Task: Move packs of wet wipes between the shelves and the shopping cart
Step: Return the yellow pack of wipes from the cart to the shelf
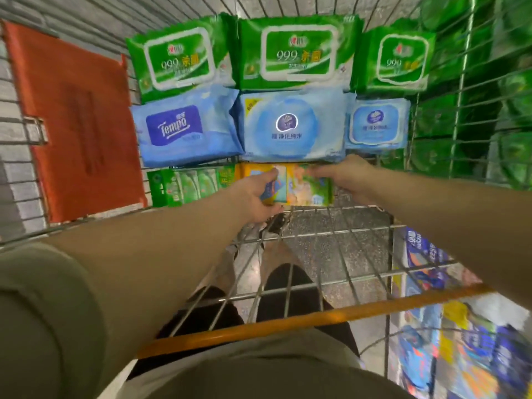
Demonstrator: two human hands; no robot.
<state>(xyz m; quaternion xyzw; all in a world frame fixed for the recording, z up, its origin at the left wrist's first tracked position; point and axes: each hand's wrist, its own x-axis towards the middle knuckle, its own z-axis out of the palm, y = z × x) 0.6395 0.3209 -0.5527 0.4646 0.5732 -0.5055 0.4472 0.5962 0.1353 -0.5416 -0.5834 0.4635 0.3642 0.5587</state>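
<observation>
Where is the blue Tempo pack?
In the head view, the blue Tempo wet-wipe pack lies in the wire shopping cart, left in the middle row, below a green 999 pack.

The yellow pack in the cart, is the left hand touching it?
Touching. The head view shows the left hand with its fingers and thumb curled round the near end of the yellow pack, no gap between them.

The shopping cart (316, 234) is bare grey metal wire with a smooth orange plastic handle (288, 319) and a matt orange plastic flap (72, 125). The wet wipes packs (293, 53) wear glossy plastic film that catches the light. The floor (316, 226) looks like speckled polished stone.
</observation>
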